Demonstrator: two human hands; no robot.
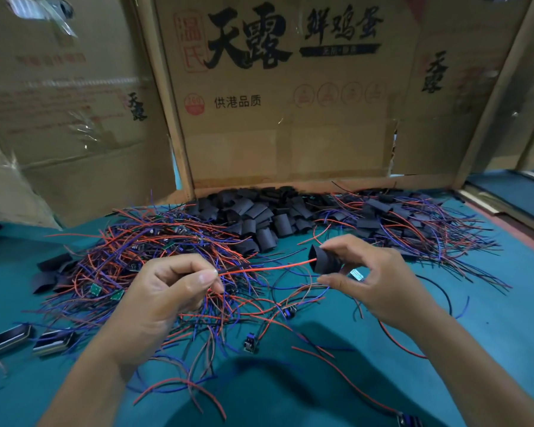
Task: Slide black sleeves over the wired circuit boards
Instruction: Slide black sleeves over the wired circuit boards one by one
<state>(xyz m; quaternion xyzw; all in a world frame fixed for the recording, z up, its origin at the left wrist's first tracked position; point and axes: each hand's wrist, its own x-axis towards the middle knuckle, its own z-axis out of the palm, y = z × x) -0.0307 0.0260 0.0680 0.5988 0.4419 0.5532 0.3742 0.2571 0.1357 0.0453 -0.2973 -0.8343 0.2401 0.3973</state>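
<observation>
Now your left hand [170, 288] pinches a red wire [259, 269] running into the black sleeve [326, 260] your right hand [373, 278] grips; its board [355, 274] barely peeks out.

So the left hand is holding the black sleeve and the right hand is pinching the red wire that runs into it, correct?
Not quite: the hands are swapped. The head view shows the right hand holding the black sleeve, while the left hand pinches the red wire that runs into it.
</observation>
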